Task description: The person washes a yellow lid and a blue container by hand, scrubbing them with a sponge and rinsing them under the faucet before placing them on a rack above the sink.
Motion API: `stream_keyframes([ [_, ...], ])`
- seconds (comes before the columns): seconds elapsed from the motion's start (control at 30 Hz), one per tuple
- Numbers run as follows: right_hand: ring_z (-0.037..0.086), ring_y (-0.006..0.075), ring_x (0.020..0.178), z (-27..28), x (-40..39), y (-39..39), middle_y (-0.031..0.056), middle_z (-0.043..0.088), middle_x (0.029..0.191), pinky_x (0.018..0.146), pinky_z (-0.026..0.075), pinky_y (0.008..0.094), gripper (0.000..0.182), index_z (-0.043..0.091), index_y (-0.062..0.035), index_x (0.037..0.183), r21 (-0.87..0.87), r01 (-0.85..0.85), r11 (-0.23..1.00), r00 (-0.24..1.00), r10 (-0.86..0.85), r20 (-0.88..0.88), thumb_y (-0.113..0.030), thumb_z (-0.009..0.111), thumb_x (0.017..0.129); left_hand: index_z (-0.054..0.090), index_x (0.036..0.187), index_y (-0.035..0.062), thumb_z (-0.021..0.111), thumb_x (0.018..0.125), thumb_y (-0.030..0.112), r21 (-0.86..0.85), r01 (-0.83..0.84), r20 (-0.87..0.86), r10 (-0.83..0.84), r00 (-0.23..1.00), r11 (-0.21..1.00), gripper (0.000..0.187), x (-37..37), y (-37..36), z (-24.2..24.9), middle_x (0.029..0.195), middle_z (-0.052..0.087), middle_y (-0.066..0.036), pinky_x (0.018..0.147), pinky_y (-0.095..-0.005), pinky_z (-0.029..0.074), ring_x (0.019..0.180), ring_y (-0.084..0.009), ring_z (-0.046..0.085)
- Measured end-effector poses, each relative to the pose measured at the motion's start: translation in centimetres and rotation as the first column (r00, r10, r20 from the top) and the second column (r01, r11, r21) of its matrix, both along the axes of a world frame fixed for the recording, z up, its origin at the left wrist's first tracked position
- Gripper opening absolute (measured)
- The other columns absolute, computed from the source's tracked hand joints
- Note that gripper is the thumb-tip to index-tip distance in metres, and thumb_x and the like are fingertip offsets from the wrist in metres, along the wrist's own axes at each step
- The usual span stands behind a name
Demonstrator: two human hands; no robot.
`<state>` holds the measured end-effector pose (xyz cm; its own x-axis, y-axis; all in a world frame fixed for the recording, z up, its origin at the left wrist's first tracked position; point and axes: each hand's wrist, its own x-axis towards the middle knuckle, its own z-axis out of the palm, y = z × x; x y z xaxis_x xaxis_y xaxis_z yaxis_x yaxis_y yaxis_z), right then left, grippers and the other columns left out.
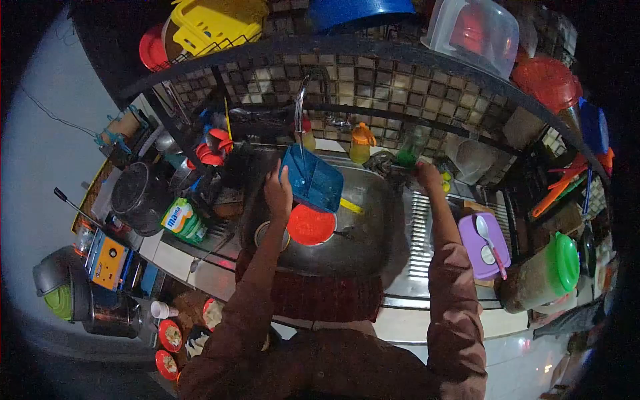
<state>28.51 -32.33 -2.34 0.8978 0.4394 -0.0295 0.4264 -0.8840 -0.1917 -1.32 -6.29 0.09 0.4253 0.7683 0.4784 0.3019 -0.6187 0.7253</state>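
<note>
My left hand (278,193) grips the left edge of a teal divided container (321,183), tilted beneath the running tap (301,107). Water falls into the container. Below it, a red bowl (312,225) sits in the metal sink (367,247), with a yellow strip-like item (351,206) beside it. My right hand (429,177) reaches over the back right of the sink, close to a clear bottle with green liquid (407,157) and small yellow-green items (445,181). Its fingers look curled, but what they hold, if anything, is too small to make out.
A purple lid (472,253) with a spoon lies right of the drainboard (420,233). A green-lidded container (543,277) stands farther right. Left are a green and white packet (185,221) and a dark pot (137,197). A black rack (373,53) spans overhead.
</note>
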Motion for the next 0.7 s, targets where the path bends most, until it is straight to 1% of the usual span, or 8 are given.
stream_keyframes([
  [0.1,0.055,0.0304,0.091,-1.2,0.7,0.0,0.0132,0.055,0.1,0.074,0.046,0.0407,0.029,0.054,-0.0111,0.097,-0.003,0.012,1.0,0.998,-0.012,0.063,-0.029,0.053,0.075,0.048,0.111,-0.0014,0.037,0.085,0.027,0.048,-0.041,0.061,0.038,0.997,0.998,0.04,-0.2,0.1,0.0,0.111,0.046,-0.023,0.089,-0.0367,0.033,0.103,-0.0347,0.044],
  [0.17,0.057,0.0349,0.079,-2.4,1.6,-0.2,0.0193,0.058,0.082,0.067,0.046,0.0427,0.034,0.058,-0.0039,0.086,0.025,-0.06,0.998,0.985,0.056,0.16,-0.034,0.047,0.076,0.047,0.111,-0.0019,0.037,0.085,0.027,0.055,-0.058,0.055,0.055,0.997,0.997,0.04,-0.4,0.3,0.5,0.111,0.046,-0.023,0.089,-0.0365,0.032,0.104,-0.0347,0.043],
  [0.23,0.057,0.035,0.079,-2.9,2.2,-0.3,0.0196,0.058,0.082,0.067,0.046,0.0429,0.033,0.058,-0.0045,0.087,0.063,-0.051,0.997,0.989,0.041,0.144,-0.034,0.046,0.077,0.047,0.111,-0.0025,0.037,0.085,0.026,0.064,-0.076,0.049,0.073,0.996,0.995,0.04,-0.5,0.4,0.7,0.112,0.045,-0.023,0.09,-0.0364,0.032,0.105,-0.0347,0.042],
  [0.3,0.057,0.035,0.079,-3.4,2.7,0.0,0.0198,0.058,0.082,0.066,0.046,0.0431,0.032,0.057,-0.005,0.087,0.099,-0.04,0.994,0.992,0.027,0.126,-0.033,0.045,0.077,0.046,0.112,-0.0018,0.037,0.085,0.025,0.094,-0.111,0.121,0.099,0.988,0.989,0.039,-0.5,0.4,0.7,0.112,0.045,-0.023,0.09,-0.0368,0.032,0.105,-0.0347,0.042],
  [0.37,0.054,0.0311,0.092,-3.7,3.4,0.4,0.0156,0.056,0.097,0.074,0.045,0.041,0.027,0.055,-0.0111,0.097,-0.087,-0.072,0.994,0.994,0.079,0.079,-0.03,0.045,0.079,0.047,0.112,-0.0018,0.038,0.085,0.025,0.072,-0.113,0.131,0.103,0.986,0.991,0.039,-0.4,0.5,0.8,0.112,0.045,-0.023,0.09,-0.0369,0.032,0.105,-0.0346,0.042],
  [0.47,0.054,0.0311,0.092,-2.4,2.2,0.3,0.0158,0.056,0.097,0.074,0.045,0.041,0.029,0.055,-0.0098,0.097,-0.012,0.011,1.0,0.999,-0.01,0.032,-0.031,0.046,0.078,0.047,0.111,-0.002,0.038,0.085,0.025,0.035,-0.123,0.133,0.117,0.984,0.992,0.038,-0.6,0.4,0.9,0.112,0.045,-0.023,0.09,-0.037,0.032,0.105,-0.0345,0.043],
  [0.63,0.054,0.0312,0.092,-2.6,2.5,0.1,0.016,0.056,0.096,0.074,0.045,0.0409,0.031,0.054,-0.0071,0.096,-0.017,0.033,0.999,0.999,-0.033,0.011,-0.031,0.046,0.079,0.048,0.109,-0.0028,0.039,0.084,0.031,0.007,-0.094,0.195,0.091,0.977,0.996,0.043,-0.7,0.7,0.0,0.107,0.048,-0.025,0.088,-0.0383,0.034,0.103,-0.036,0.044],
  [0.7,0.054,0.0314,0.091,-2.0,1.8,0.1,0.0161,0.056,0.096,0.075,0.045,0.041,0.032,0.054,-0.0064,0.096,-0.014,0.03,0.999,0.999,-0.03,-0.015,-0.032,0.046,0.079,0.054,0.101,-0.0004,0.043,0.082,0.036,-0.145,-0.205,-0.041,0.201,0.979,0.968,0.043,-0.7,1.2,-0.3,0.101,0.052,-0.023,0.083,-0.0375,0.038,0.097,-0.0347,0.048],
])
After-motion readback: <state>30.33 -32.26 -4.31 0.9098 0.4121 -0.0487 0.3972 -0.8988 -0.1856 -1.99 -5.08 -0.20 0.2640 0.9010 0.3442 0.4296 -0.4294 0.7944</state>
